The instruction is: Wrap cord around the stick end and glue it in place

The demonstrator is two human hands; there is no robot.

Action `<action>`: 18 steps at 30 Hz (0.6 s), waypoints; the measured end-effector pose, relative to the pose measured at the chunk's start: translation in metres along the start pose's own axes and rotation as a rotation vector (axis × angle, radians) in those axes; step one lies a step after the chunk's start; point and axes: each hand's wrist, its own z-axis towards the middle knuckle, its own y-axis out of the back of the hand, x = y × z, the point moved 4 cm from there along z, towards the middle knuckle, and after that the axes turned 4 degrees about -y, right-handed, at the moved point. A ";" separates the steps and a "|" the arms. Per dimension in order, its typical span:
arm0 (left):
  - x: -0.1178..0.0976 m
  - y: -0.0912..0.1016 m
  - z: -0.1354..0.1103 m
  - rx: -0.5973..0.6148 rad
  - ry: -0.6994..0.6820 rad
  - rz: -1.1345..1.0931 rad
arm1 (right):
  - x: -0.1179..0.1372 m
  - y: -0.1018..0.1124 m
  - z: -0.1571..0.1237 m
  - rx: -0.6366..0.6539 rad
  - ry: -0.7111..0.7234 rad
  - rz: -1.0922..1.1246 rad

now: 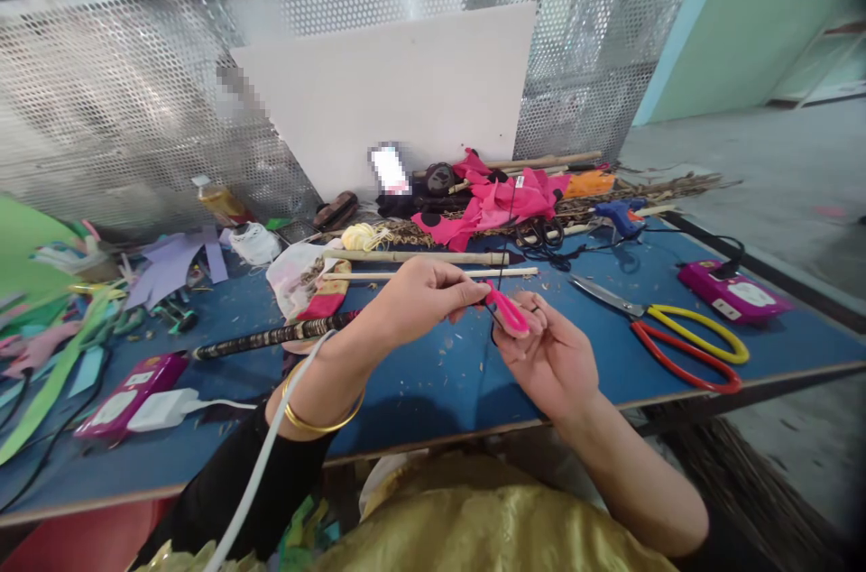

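Over the front of the blue table my two hands meet around a small loop-shaped bright pink piece (509, 314), possibly cloth. My left hand (433, 294) is closed, thumb and finger pinching its left end. My right hand (551, 354) cups the other end with curled fingers; the fingertips are partly hidden behind the pink piece. A thin black cord (502, 261) rises from between the hands, and a dark strand hangs by the right fingers. A dark banded stick (263, 338) runs behind my left wrist; whether it reaches my fingers I cannot tell. A white cable (274, 423) crosses the left forearm.
Scissors (667, 328) with red and yellow handles lie right of my hands. Purple power strips (731, 290) sit at both sides. Behind are pink cloth (504, 198), a blue glue gun (621, 216), a bamboo stick (419, 257) and a lit phone (391, 168). Paper scraps (166, 270) fill the left.
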 end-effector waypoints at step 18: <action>0.013 0.000 0.018 0.178 0.165 -0.235 | -0.007 -0.004 -0.013 0.137 -0.069 0.102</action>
